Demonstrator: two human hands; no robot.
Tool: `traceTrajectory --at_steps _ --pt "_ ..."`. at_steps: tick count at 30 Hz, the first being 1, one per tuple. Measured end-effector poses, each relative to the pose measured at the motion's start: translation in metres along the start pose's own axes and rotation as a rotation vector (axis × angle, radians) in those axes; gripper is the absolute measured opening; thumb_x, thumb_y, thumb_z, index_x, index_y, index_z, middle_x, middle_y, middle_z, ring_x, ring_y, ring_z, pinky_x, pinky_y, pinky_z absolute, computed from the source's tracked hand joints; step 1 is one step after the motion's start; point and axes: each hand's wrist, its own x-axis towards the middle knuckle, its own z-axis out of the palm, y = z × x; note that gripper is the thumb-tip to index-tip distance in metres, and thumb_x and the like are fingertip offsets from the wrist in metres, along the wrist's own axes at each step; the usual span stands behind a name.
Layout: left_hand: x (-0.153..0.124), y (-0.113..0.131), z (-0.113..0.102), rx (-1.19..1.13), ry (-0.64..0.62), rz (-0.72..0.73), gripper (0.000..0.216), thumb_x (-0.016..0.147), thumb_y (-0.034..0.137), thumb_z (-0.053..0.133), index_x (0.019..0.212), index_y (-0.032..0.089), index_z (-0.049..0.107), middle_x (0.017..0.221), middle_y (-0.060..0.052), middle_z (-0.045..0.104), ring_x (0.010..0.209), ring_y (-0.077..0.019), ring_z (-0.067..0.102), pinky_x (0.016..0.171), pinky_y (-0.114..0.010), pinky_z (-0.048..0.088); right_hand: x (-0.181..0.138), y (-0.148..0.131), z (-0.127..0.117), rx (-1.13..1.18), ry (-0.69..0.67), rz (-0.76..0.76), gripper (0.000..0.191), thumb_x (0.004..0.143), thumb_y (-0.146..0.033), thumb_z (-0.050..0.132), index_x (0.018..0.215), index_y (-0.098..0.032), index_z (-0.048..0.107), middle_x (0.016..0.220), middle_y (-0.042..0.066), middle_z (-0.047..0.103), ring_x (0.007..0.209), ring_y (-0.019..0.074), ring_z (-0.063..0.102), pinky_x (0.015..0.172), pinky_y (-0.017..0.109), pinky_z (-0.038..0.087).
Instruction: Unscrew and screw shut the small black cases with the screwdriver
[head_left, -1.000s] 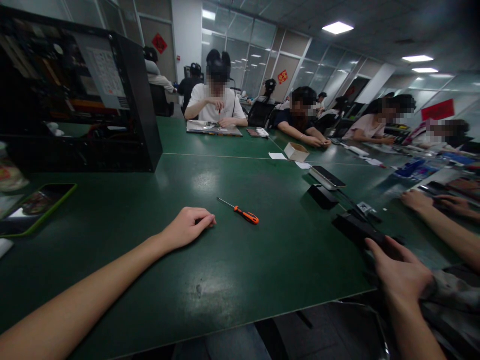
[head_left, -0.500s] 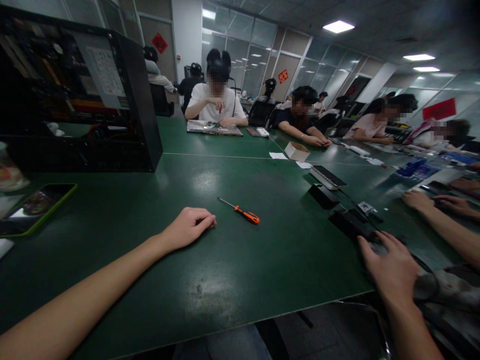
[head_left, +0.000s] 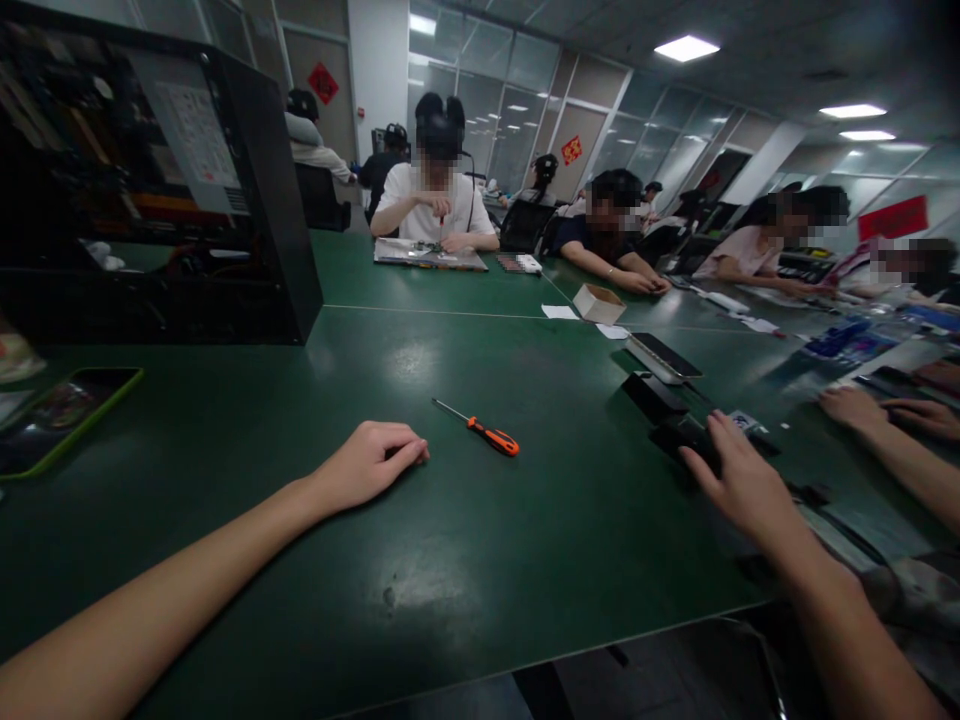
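Note:
My left hand [head_left: 377, 463] rests on the green table with its fingers curled in and nothing visible in them. Just to its right lies a screwdriver [head_left: 480, 428] with an orange and black handle, its shaft pointing to the far left. My right hand [head_left: 739, 480] is at a black, box-like object [head_left: 679, 440], thumb spread away from the fingers. Whether the fingers touch that object or hover over it, I cannot tell, since they cover part of it. A second black block [head_left: 654, 397] sits just beyond.
A black computer case [head_left: 277, 200] stands open-sided at the left, with a phone [head_left: 71, 415] in front. A flat device [head_left: 664, 357] and a small cardboard box [head_left: 598, 303] lie to the right. A co-worker's hand [head_left: 855, 408] rests at far right; other people sit across the table.
My right hand has moved forward and left, onto the black box-like object. My left hand and the screwdriver stay in place; the view has shifted slightly.

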Motion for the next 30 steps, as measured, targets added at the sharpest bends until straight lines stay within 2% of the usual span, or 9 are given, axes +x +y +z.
traceTrajectory --at_steps 3,7,12,15,18,21,23,26,30 --pt "0.000 0.000 0.000 -0.002 -0.007 -0.011 0.033 0.103 0.030 0.048 0.087 0.019 0.075 0.084 -0.003 0.075 0.077 -0.0165 0.069 0.075 -0.026 0.050 0.010 -0.002 0.008 -0.029 -0.071 -0.039 0.059 0.091 -0.041 0.049 0.136 -0.003 0.052 0.146 0.026 0.053 0.138 0.0368 0.050 0.114 0.054 0.041" --pt "0.000 0.000 0.000 -0.003 -0.011 -0.017 0.033 0.103 0.030 0.048 0.087 0.019 0.075 0.084 -0.003 0.075 0.078 -0.0162 0.070 0.075 -0.025 0.050 0.003 -0.001 0.008 -0.052 -0.064 -0.039 0.064 0.094 -0.048 0.041 0.136 0.000 0.052 0.141 0.028 0.057 0.132 0.0369 0.055 0.112 0.052 0.042" --pt "0.000 0.001 0.000 -0.008 -0.006 -0.013 0.034 0.103 0.030 0.048 0.085 0.018 0.074 0.083 -0.003 0.075 0.076 -0.0162 0.069 0.074 -0.026 0.050 -0.015 0.004 0.002 -0.098 -0.028 0.035 0.067 0.092 -0.053 0.039 0.133 -0.003 0.055 0.137 0.026 0.060 0.124 0.0393 0.060 0.107 0.054 0.047" --pt "0.000 0.000 0.002 -0.022 -0.003 -0.009 0.033 0.102 0.030 0.049 0.085 0.018 0.075 0.083 -0.004 0.075 0.077 -0.0165 0.069 0.075 -0.026 0.050 -0.011 0.000 -0.005 -0.111 -0.080 0.142 0.062 0.093 -0.054 0.039 0.128 -0.007 0.058 0.135 0.024 0.062 0.121 0.0401 0.062 0.102 0.053 0.049" --pt "0.000 -0.001 0.002 -0.033 0.000 -0.011 0.033 0.103 0.030 0.049 0.085 0.019 0.075 0.083 -0.003 0.075 0.077 -0.0165 0.069 0.076 -0.026 0.050 0.015 -0.008 -0.015 -0.125 -0.193 0.269 0.057 0.095 -0.056 0.039 0.119 -0.008 0.061 0.125 0.027 0.066 0.112 0.0402 0.066 0.092 0.047 0.052" --pt "-0.001 -0.001 0.003 -0.029 0.004 -0.013 0.034 0.103 0.030 0.049 0.083 0.018 0.074 0.083 -0.004 0.075 0.078 -0.0165 0.069 0.076 -0.026 0.049 0.055 -0.015 -0.022 -0.139 -0.242 0.310 0.061 0.097 -0.057 0.041 0.124 -0.005 0.056 0.115 0.029 0.067 0.104 0.0386 0.068 0.083 0.044 0.051" --pt "-0.001 -0.001 0.003 -0.026 0.006 -0.014 0.034 0.103 0.030 0.049 0.082 0.018 0.073 0.082 -0.004 0.075 0.078 -0.0164 0.069 0.076 -0.026 0.049 0.083 -0.021 -0.020 -0.137 -0.297 0.300 0.058 0.096 -0.055 0.049 0.122 -0.003 0.057 0.108 0.028 0.068 0.095 0.0350 0.070 0.077 0.041 0.050" --pt "-0.002 -0.002 0.003 -0.030 0.005 -0.008 0.033 0.103 0.029 0.050 0.083 0.018 0.074 0.081 -0.003 0.074 0.077 -0.0161 0.069 0.076 -0.026 0.049 0.116 -0.035 -0.012 -0.137 -0.383 0.275 0.043 0.087 -0.041 0.068 0.107 -0.005 0.062 0.094 0.024 0.071 0.080 0.0303 0.070 0.069 0.037 0.049" --pt "-0.002 -0.001 0.003 -0.030 0.004 -0.007 0.033 0.103 0.029 0.049 0.084 0.018 0.074 0.083 -0.003 0.074 0.078 -0.0160 0.069 0.077 -0.026 0.049 0.137 -0.076 -0.009 -0.097 -0.376 0.163 0.027 0.085 -0.031 0.069 0.101 -0.010 0.063 0.093 0.020 0.072 0.082 0.0307 0.068 0.068 0.035 0.046"
